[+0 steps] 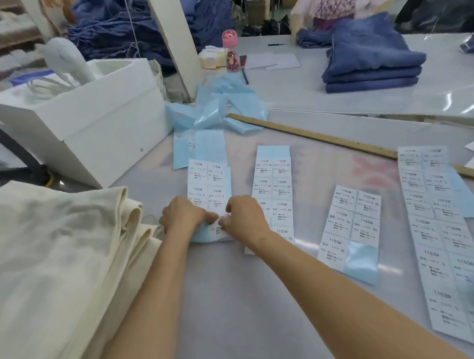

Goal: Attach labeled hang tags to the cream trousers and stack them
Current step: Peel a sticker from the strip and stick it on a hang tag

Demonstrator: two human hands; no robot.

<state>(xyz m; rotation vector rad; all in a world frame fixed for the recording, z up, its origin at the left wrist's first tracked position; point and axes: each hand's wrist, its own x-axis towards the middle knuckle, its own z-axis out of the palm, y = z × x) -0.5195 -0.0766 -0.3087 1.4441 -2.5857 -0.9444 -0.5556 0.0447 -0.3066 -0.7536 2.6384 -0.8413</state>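
Both hands, the left hand (185, 213) and right hand (242, 217), pinch the near end of the leftmost white-and-blue label sheet (209, 183) beside the folded cream trousers (53, 242); I'd peel slowly, backing pinned flat, so the sticker lifts uncreased.

We are looking across a pale grey worktable (253, 300) whose glossy far stretch is catching white glints of overhead light. A white slanted post (176, 40) is rising at far left, with heaps of blue denim (109, 27) lying behind it. Far right, a stack of folded jeans (374, 68) is sitting on the tabletop.
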